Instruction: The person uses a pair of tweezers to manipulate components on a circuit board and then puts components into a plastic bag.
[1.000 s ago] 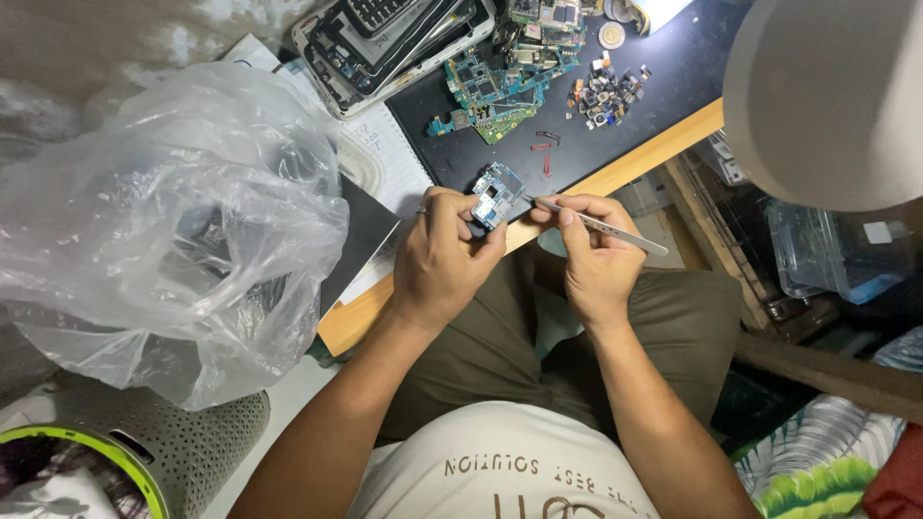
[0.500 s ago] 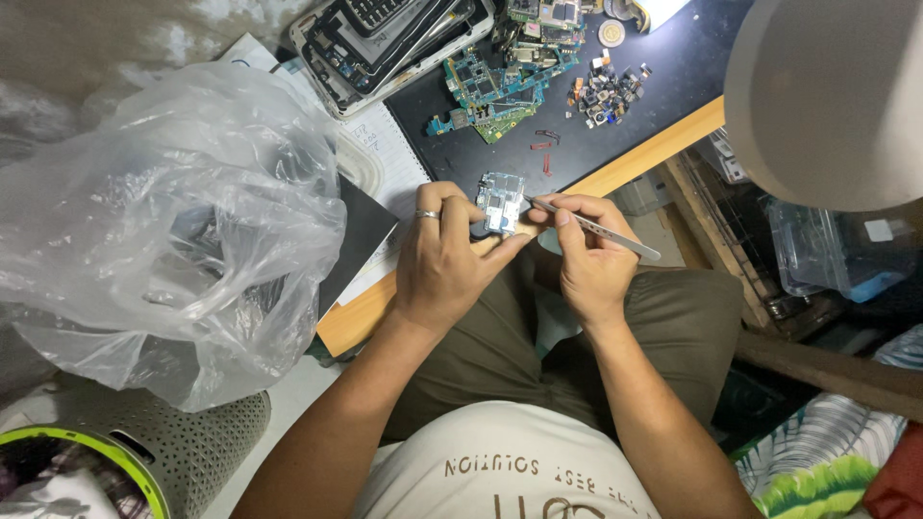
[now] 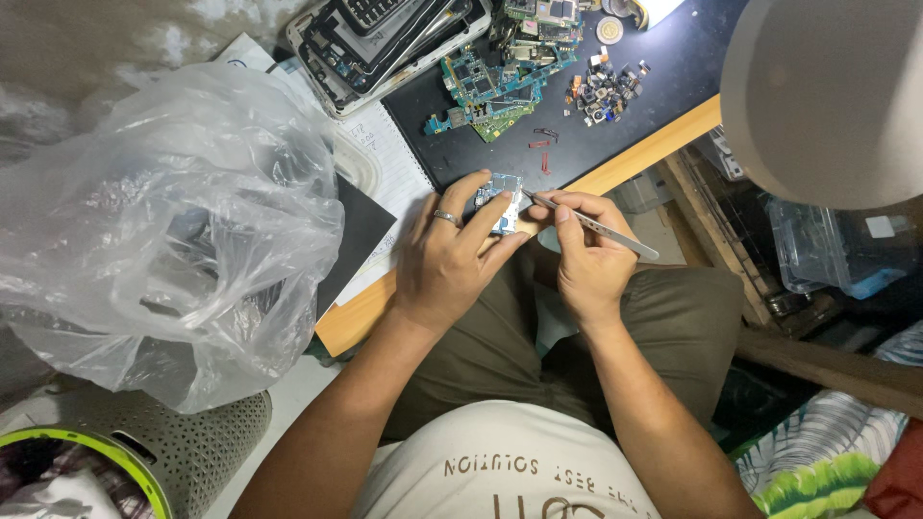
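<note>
- Metal tweezers [image 3: 596,227] are resting pinched in our right hand [image 3: 588,258], tips touching the small circuit board [image 3: 502,200].
- We are gripping that board in our left hand [image 3: 450,258], fingers clamped round it, just above the black mat's [image 3: 663,77] wooden edge.
- Both hands are meeting over our lap.

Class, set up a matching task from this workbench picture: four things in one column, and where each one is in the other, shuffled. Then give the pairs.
Things:
1. Circuit board
2. Tweezers
3. Plastic bag
4. Phone frames

Places:
A. piled at the mat's far left corner
B. in the left hand
C. left of the mat
D. in the right hand

Pairs: 1-B, 2-D, 3-C, 4-A
</note>
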